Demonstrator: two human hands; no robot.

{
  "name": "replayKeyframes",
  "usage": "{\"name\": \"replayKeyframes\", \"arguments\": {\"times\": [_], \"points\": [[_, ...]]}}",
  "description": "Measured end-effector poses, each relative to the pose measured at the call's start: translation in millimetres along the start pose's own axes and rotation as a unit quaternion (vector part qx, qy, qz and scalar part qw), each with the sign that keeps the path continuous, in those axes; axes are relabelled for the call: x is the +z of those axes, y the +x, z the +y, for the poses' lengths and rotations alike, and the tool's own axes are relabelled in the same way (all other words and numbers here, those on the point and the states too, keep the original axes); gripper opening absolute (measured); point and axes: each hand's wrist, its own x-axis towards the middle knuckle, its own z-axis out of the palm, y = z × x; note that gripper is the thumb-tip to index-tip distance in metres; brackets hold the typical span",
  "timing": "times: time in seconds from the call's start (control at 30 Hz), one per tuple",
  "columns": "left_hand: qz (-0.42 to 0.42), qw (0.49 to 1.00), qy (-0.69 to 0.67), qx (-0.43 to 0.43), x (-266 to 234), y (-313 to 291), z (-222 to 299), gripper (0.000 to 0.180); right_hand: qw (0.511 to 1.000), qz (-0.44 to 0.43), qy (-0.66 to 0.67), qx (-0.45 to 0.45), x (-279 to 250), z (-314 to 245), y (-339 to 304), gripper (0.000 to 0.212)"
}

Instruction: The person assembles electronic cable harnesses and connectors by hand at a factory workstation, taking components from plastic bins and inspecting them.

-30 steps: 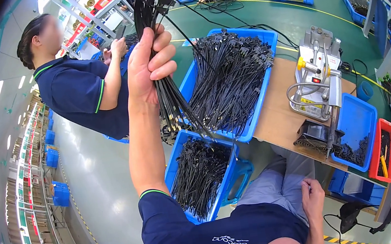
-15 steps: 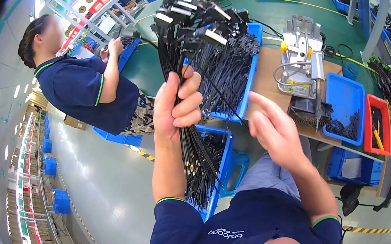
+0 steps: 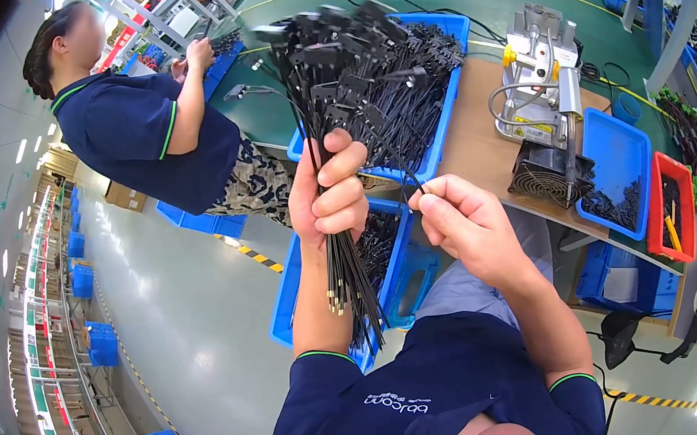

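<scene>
My left hand (image 3: 329, 192) is wrapped around a thick bundle of black cables (image 3: 345, 257). Their black connector heads (image 3: 339, 47) fan out above the fist, slightly blurred, and the thin ends with pale tips hang below it. To its right, my right hand (image 3: 471, 223) pinches a single thin black cable (image 3: 395, 151) between thumb and fingertips; it slants up toward the bundle. Behind the bundle, a blue bin (image 3: 458, 128) on the bench is heaped with similar cables. Below my left hand, a lower blue bin (image 3: 284, 314) holds more of them, partly hidden by my forearm.
A grey bench machine (image 3: 538, 87) stands at the right on brown board. Beside it are a blue tray (image 3: 621, 146) with black pieces and a red tray (image 3: 667, 241). A blue stool (image 3: 414, 284) is near my legs. At the left another person (image 3: 133, 122) works at the bench.
My right hand has closed from a pointing shape into a pinch on one cable and shifted slightly left. The bundle's heads have turned, and my left hand sits slightly lower.
</scene>
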Motion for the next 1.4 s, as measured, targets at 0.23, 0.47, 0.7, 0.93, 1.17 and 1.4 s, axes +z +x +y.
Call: {"name": "replayKeyframes", "arguments": {"times": [0.23,0.47,0.7,0.93,1.17,1.4], "points": [[-0.014,0.998,-0.043,-0.040,-17,6,-9,0.027,0.987,0.054,-0.130,-0.084,4,9,-5,0.015],[-0.045,0.995,-0.060,-0.068,-22,7,-14,0.026,0.989,0.060,-0.102,-0.092,1,16,-3,0.014],[-0.074,0.991,-0.063,-0.090,-20,6,-14,0.030,0.992,0.050,-0.080,-0.087,1,15,-1,0.015],[-0.101,0.988,-0.063,-0.101,-21,5,-15,0.028,0.997,0.043,-0.019,-0.061,-1,6,-4,0.015],[-0.113,0.988,-0.056,-0.092,-20,3,-15,0.026,0.995,0.040,-0.023,-0.086,-1,10,-5,0.015],[-0.113,0.988,-0.055,-0.093,-22,1,-16,0.025,0.996,0.040,-0.011,-0.078,1,8,-8,0.016]]}}
